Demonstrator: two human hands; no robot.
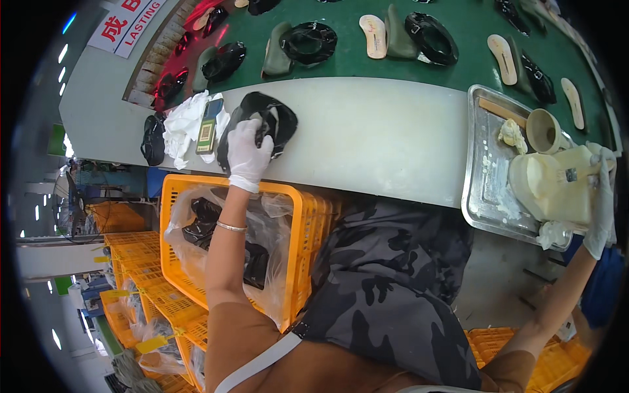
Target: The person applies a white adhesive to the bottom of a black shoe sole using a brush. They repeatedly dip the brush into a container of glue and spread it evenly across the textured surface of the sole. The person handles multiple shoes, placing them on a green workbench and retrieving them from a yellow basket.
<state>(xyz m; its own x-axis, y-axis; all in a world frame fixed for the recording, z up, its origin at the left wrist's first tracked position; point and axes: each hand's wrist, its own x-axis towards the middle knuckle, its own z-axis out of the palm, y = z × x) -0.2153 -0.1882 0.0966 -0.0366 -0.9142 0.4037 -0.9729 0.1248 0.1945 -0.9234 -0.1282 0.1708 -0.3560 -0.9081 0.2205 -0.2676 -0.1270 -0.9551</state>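
My left hand [249, 152], in a white glove, has its fingers closed on a glossy black shoe upper [278, 121] at the worktable's left part. Far to the right, my gloved right hand [601, 213] grips the side of a cream-coloured plastic jug [553, 185]. The jug tilts over a metal tray [473, 154] smeared with pale paste. Beside it in the tray are a beige cup [542, 131], a yellowish lump [512, 135] and a flat wooden stick [501, 112]. Part of my right hand's grip is hidden behind the jug.
An orange crate [298, 226] lined with plastic holds black uppers below my left arm. White cloth [185, 124], a green-and-gold box [208, 128] and a black upper [153, 139] lie left on the worktable [373, 137]. Beyond, a green conveyor [347, 52] carries lasts, insoles and uppers.
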